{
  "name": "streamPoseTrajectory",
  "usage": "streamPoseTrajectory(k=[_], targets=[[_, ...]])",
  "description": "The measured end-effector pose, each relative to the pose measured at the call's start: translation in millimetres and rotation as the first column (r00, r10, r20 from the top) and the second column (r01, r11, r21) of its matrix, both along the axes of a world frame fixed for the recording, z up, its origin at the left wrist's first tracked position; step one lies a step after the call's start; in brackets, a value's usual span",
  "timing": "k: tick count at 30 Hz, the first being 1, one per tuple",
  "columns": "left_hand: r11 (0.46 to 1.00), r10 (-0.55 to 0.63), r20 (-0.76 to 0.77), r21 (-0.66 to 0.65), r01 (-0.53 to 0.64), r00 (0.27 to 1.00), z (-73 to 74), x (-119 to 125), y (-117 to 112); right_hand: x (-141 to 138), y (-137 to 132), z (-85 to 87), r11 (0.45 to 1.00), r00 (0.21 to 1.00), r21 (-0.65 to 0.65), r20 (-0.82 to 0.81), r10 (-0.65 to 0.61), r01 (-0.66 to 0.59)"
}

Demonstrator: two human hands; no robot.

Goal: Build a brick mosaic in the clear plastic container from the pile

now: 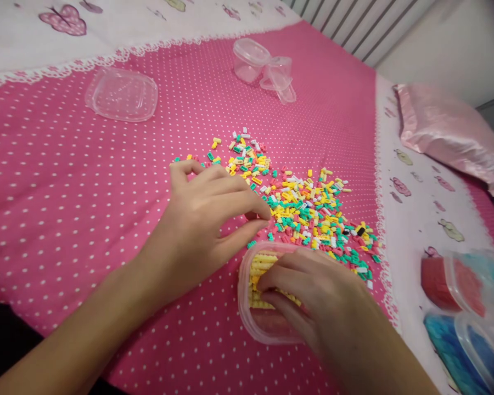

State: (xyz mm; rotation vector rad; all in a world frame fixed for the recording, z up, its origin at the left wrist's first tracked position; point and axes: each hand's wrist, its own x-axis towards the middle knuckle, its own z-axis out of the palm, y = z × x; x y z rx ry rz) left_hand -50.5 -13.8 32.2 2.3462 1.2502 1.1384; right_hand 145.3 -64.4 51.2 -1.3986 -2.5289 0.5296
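A clear plastic container (243, 307) stands on the pink cloth, with yellow toy building bricks (263, 263) lined up in rows inside it. My right hand (316, 296) reaches into it, fingers bent and pinched at a small yellow brick (255, 281) on top of the rows; the palm covers much of the container. Just beyond the container, my left hand (214, 208) is over the near-left edge of a scattered pile of small bricks (304, 208) in yellow, green, white and pink. Its thumb and index finger meet at the tips; whatever is between them is hidden.
A clear lid (123, 96) lies at the far left. Small clear tubs (249, 60) stand at the back. On the right are containers of red bricks (440, 282) and blue bricks (448, 340), and a shiny pink pillow (448, 131). The polka-dot cloth (45, 219) has slight folds.
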Motion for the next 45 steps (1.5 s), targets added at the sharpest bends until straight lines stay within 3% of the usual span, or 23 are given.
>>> streamPoseTrajectory(k=[30,45], targets=[[0.999,-0.008,-0.024,0.031,0.009,1.000,-2.5,1.8,-1.2,-0.5,1.4,-3.3,0.998,0.998,0.038,-0.037,0.055,-0.054],[0.999,-0.009,-0.022,0.031,0.009,1.000,-3.2,1.8,-1.1,4.0,6.7,3.8,0.996,0.991,-0.002,-0.093,0.094,-0.094]])
